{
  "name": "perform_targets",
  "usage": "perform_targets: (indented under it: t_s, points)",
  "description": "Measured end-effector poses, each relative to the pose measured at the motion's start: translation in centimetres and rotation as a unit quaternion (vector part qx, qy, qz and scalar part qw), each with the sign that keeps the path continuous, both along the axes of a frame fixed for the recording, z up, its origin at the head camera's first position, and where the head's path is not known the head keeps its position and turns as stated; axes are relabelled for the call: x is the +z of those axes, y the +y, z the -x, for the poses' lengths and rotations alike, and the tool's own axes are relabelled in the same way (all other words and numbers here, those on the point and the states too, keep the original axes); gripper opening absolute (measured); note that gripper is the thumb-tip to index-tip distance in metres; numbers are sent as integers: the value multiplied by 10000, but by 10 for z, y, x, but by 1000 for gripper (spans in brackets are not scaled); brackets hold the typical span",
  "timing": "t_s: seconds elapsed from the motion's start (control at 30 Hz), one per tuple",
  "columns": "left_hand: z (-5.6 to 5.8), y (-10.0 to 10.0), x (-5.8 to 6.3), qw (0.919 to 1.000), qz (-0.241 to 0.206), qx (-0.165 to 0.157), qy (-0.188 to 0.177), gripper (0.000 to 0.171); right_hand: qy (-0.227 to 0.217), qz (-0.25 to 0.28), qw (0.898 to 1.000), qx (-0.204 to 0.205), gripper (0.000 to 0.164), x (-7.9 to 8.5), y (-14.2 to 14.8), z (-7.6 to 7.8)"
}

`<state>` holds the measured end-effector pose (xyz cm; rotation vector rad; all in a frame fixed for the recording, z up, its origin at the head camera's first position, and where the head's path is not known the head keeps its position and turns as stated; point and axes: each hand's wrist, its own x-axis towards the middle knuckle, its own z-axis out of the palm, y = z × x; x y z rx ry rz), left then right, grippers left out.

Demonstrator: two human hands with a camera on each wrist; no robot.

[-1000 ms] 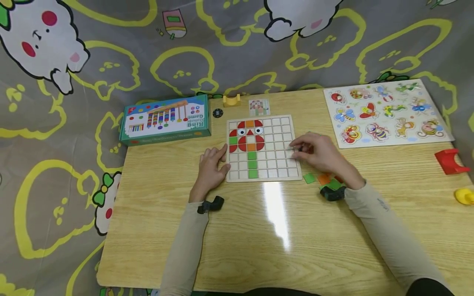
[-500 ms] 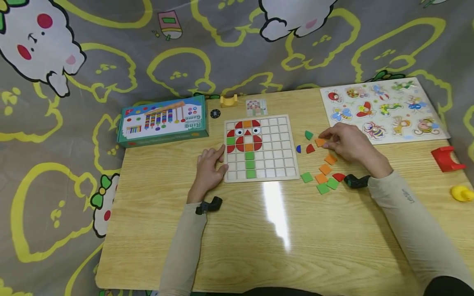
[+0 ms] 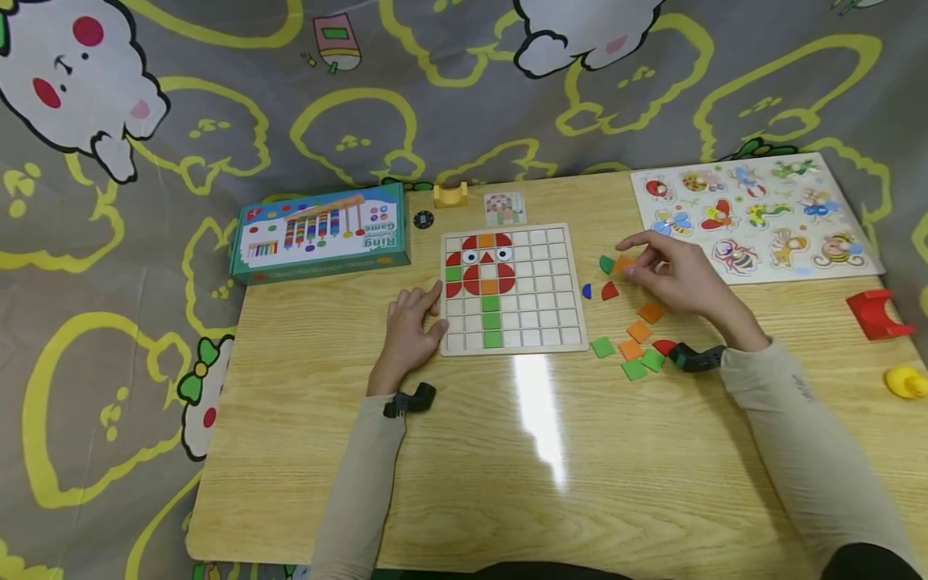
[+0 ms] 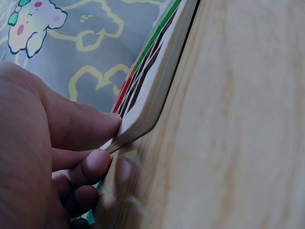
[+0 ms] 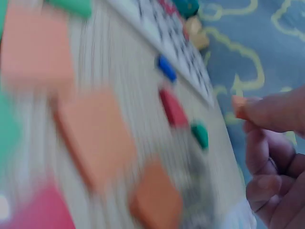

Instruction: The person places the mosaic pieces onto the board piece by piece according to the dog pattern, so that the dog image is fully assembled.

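A square wooden grid board [image 3: 540,318] lies mid-table, partly filled with red, orange, green and eye-patterned tiles at its left side. My left hand [image 3: 409,338] rests against the board's left edge, with thumb and forefinger touching it. Right of the board, my right hand [image 3: 677,274] pinches an orange square tile [image 5: 239,107] between thumb and finger, raised above the tabletop in the right wrist view. Around it lie a green quarter-round tile [image 3: 606,263], a red quarter-round tile [image 3: 609,291], a blue half-round tile [image 3: 587,291] and several orange and green squares.
A small picture card [image 3: 505,209] lies behind the board, near a yellow block [image 3: 451,196] and a black disc [image 3: 424,219]. A boxed ring game [image 3: 322,234] stands at back left. An insect puzzle board [image 3: 761,213], red block [image 3: 879,314] and yellow toy [image 3: 906,382] are rightward.
My right hand has moved right from the board's edge to the loose tiles and picked up an orange square. My left hand has stayed at the board's left edge.
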<state>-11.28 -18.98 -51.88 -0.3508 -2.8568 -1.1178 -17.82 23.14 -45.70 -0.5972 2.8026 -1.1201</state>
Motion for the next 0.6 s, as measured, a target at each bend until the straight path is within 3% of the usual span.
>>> perform_targets:
  t_s: [0.07,0.17,0.3,0.43,0.6]
  points:
    - [0,0,0,10000,-21,-3,-2,66,-257,422,9988,50,28,9,-15,-5]
    - [0,0,1,10000,-26,-6,16,66,-699,979,9926,174,28,9,-37,-8]
    - [0,0,0,10000,-26,8,4,65,-1015,1381,9848,281,30,-14,-62,-6]
    - [0,1,0,10000,-45,24,-21,65,-963,1399,9847,380,31,-22,-89,-8]
    - [1,0,0,10000,-42,-13,36,64,-339,941,9927,680,33,-27,-115,-8]
